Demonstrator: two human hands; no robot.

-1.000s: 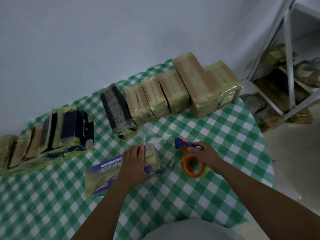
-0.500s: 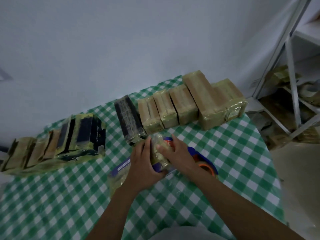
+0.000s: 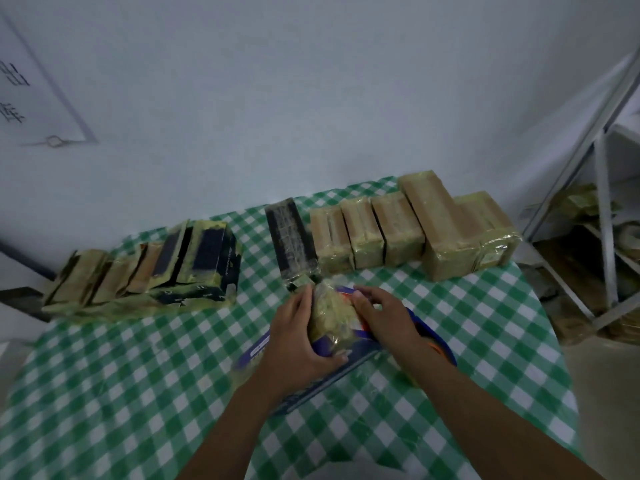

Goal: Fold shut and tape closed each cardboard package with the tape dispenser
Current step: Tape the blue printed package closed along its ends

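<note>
Half done perhaps: gripping purple cardboard package (image 3: 346, 365) with left hand (image 3: 298, 337), clasping its taped end with right hand (image 3: 384, 317); flattened cardboard boxes (image 3: 145, 268) left to tape

Glossy tape (image 3: 498, 251) covers cardboard packages (image 3: 398, 226) on a smooth tablecloth (image 3: 138, 375).

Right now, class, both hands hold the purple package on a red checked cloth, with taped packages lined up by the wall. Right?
Not quite. The head view shows the cloth is green checked, not red. The left hand and right hand do hold the purple package, and taped packages line the wall.
</note>
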